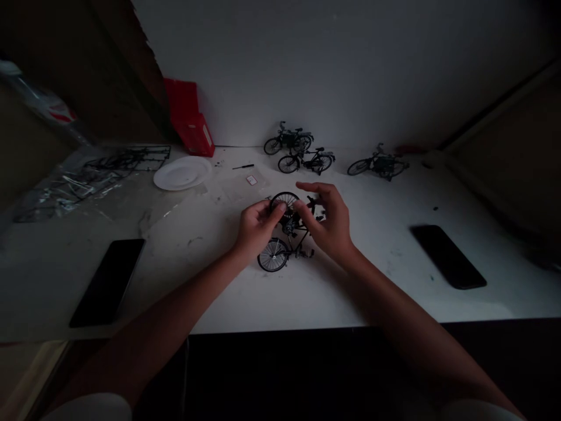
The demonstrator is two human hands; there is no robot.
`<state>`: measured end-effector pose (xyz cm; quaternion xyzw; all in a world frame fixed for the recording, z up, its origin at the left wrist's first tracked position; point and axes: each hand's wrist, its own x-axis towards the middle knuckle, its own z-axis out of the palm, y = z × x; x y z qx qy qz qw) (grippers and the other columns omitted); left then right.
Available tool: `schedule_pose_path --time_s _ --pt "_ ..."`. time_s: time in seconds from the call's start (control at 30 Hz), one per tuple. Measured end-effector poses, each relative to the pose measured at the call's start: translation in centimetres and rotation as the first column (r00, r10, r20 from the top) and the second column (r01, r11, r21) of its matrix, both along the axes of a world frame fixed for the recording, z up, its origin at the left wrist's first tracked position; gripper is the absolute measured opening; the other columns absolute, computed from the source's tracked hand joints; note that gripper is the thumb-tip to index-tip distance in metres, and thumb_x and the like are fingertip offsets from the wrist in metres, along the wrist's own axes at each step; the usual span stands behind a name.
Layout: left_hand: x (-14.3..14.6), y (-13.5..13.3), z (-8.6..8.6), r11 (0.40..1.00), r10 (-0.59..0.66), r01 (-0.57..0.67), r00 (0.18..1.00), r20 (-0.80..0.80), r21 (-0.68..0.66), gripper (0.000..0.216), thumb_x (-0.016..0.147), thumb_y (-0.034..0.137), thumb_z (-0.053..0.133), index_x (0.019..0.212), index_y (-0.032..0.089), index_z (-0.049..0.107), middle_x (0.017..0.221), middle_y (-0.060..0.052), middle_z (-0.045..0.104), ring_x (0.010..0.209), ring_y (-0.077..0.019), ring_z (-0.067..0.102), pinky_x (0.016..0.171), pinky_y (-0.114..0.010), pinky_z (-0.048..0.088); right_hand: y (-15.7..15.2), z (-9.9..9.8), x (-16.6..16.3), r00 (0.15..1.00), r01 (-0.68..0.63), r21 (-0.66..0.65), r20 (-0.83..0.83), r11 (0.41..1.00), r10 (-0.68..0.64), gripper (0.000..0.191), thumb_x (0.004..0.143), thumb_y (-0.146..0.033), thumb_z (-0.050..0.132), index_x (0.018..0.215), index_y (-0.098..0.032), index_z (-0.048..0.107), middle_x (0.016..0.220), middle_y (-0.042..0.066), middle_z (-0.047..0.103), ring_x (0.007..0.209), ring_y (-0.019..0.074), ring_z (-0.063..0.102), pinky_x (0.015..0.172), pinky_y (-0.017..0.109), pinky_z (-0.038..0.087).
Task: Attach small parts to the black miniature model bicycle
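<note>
In the middle of the white table a small black model bicycle [297, 241] is between my hands. One of its spoked wheels [272, 255] is toward me, low on the left. My left hand [258, 227] is closed, thumb and fingers pinching another spoked wheel [284, 195] at the top of the bicycle. I cannot tell whether that wheel is joined to the frame. On the right, my right hand [329, 219] has its thumb near this wheel and its index finger stretched out, apart from the thumb. Its other fingers are partly hidden behind the bicycle's dark parts.
Several finished model bicycles [307, 162] stand at the back. A white plate [183, 173], a red box [193, 131], a small screwdriver [243, 167] and bagged black part frames [87, 187] lie left. One phone [108, 282] is at left, another dark phone [447, 256] at right.
</note>
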<state>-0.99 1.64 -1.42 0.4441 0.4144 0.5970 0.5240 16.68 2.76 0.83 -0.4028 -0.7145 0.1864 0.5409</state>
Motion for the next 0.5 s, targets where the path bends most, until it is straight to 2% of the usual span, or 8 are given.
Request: schedule_pose_path --time_s 0.1,0.2,0.33,0.4,0.5 --pt "-0.2 0.5 -0.8 0.998 0.042 -0.041 0.999 0.021 -0.057 0.047 0.081 0.061 0.09 0.093 0.017 0.079 0.085 -0.005 0.077 0.074 -0.014 0.066 0.066 -0.024 0.051 0.8 0.3 0.8 0.998 0.04 0.0 0.038 0.999 -0.04 0.019 0.105 -0.044 0.067 0.115 -0.028 0.07 0.133 0.01 0.078 0.123 0.0265 0.072 0.092 0.044 0.062" --pt "-0.5 0.9 -1.2 0.995 0.075 -0.07 0.995 0.059 -0.073 0.047 0.081 0.06 0.089 0.094 0.017 0.079 0.091 -0.006 0.079 0.079 -0.0155 0.069 0.072 -0.027 0.054 1.4 0.2 1.5 0.995 0.037 0.002 0.092 0.999 -0.037 0.018 0.101 -0.045 0.073 0.098 -0.027 0.076 0.134 0.009 0.079 0.122 0.0284 0.073 0.095 0.048 0.062" --pt "-0.5 1.1 -1.1 0.994 0.097 -0.09 0.989 0.108 -0.067 0.045 0.081 0.059 0.091 0.092 0.017 0.078 0.091 -0.007 0.079 0.08 -0.0159 0.071 0.077 -0.028 0.056 1.7 -0.4 1.5 0.987 -0.014 -0.048 0.158 0.999 0.022 0.016 0.095 -0.044 0.081 0.098 -0.028 0.082 0.138 0.009 0.078 0.13 0.0313 0.072 0.108 0.057 0.057" --pt "-0.4 1.0 -1.0 0.994 0.104 -0.099 0.989 0.106 -0.049 0.045 0.081 0.058 0.09 0.091 0.016 0.078 0.09 -0.006 0.079 0.08 -0.0156 0.071 0.079 -0.028 0.056 1.6 -0.8 1.2 0.992 -0.064 -0.108 0.099 0.992 0.074 0.021 0.094 -0.047 0.083 0.099 -0.027 0.081 0.136 0.011 0.079 0.131 0.0311 0.072 0.102 0.052 0.061" --pt "-0.5 0.9 -0.8 0.993 0.115 -0.116 0.991 0.069 0.011 0.043 0.082 0.056 0.09 0.091 0.016 0.078 0.092 -0.007 0.08 0.085 -0.0164 0.072 0.083 -0.028 0.055 1.6 -1.5 0.8 0.991 -0.13 -0.181 -0.035 0.975 0.126 0.029 0.093 -0.053 0.082 0.1 -0.026 0.079 0.129 0.011 0.081 0.12 0.0279 0.077 0.09 0.043 0.066"
